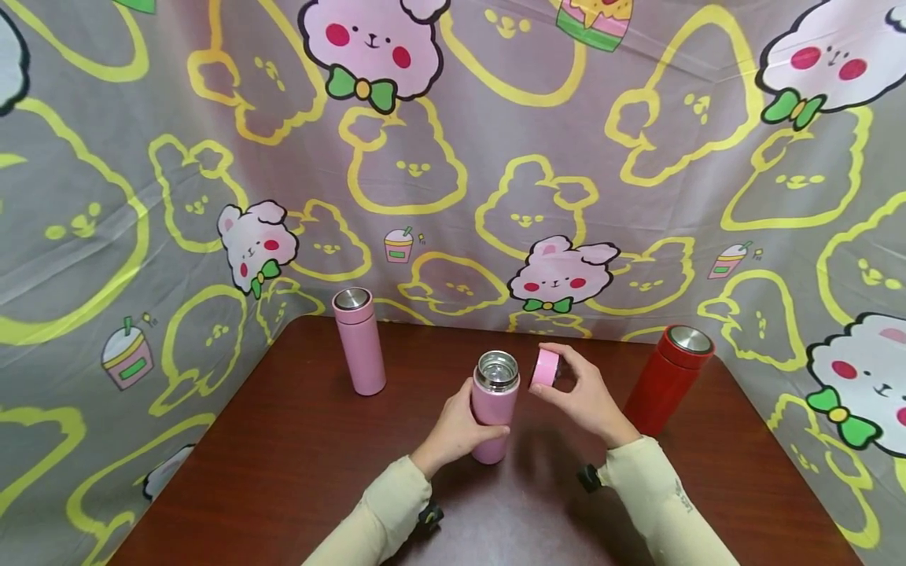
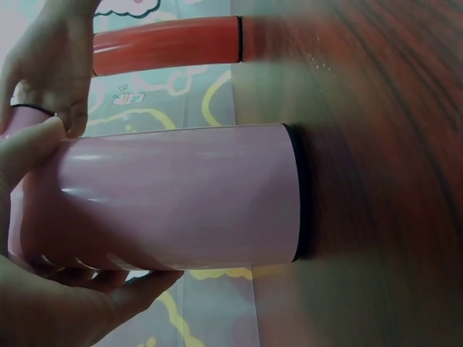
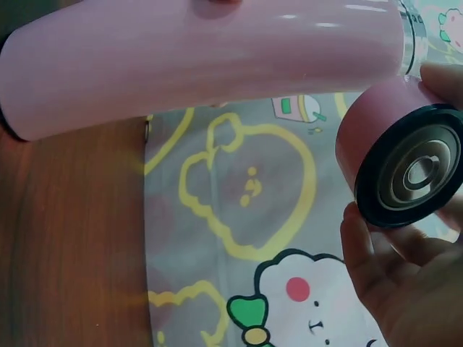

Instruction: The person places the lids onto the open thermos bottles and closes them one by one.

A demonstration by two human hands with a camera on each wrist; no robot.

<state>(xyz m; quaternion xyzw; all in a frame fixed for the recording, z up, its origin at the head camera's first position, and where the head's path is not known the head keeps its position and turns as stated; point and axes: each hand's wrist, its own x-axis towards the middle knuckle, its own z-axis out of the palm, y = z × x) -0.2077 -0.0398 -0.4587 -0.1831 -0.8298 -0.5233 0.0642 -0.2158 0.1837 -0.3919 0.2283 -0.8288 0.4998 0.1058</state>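
A pink thermos with its steel mouth uncovered stands upright near the middle of the table. My left hand grips its body from the left, thumb across the front. Beside the mouth, on the right, my right hand holds the pink lid by its edge between thumb and fingers, apart from the thermos. The right wrist view shows the lid's underside, with a black rim and a metal inner face. In the left wrist view the thermos body fills the middle, its black base toward the tabletop.
A second pink thermos, lid on, stands at the back left. A red thermos with a steel-topped lid stands to the right, behind my right forearm. The brown wooden table ends at a patterned cloth hanging behind and at both sides.
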